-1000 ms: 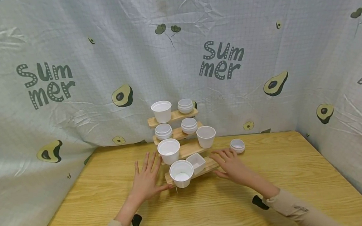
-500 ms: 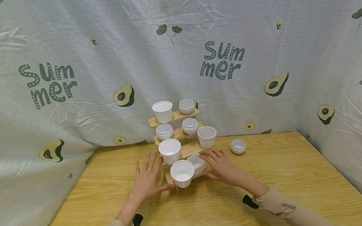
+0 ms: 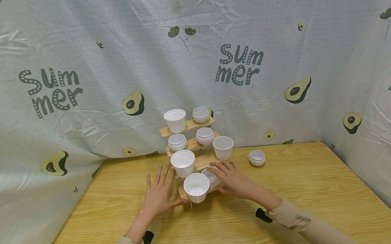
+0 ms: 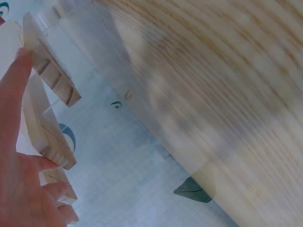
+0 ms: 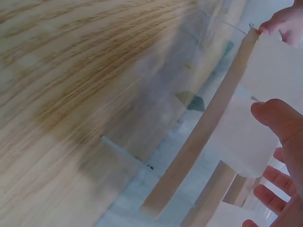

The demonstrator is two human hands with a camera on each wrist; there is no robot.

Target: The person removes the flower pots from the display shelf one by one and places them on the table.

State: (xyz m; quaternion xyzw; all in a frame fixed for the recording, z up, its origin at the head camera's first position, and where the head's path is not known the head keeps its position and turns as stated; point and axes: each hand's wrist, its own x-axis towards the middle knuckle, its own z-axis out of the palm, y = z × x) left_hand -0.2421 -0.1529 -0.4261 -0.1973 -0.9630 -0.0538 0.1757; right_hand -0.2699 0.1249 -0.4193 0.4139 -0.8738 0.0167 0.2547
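Note:
A wooden tiered stand [image 3: 206, 161] bears white flower pots on its boards. On the lowest board [image 5: 199, 132] are a round pot [image 3: 196, 186] and a square pot [image 3: 210, 176], side by side. My left hand [image 3: 158, 197] rests along the stand's left side, fingers spread, its thumb [image 4: 19, 64] at the end of the lowest board. My right hand [image 3: 237, 180] is round the right side of the square pot, thumb [image 5: 274, 116] in front and fingers behind. The hand hides part of that pot in the head view.
A small round pot [image 3: 257, 158] stands on the wooden table [image 3: 292, 191], right of the stand. Several more pots, among them a tall one [image 3: 223, 148], fill the upper boards. A printed cloth [image 3: 163, 74] hangs behind the table.
My right hand has moved left from the right end of the lowest board to the square pot. The left hand has stayed at the stand's left side.

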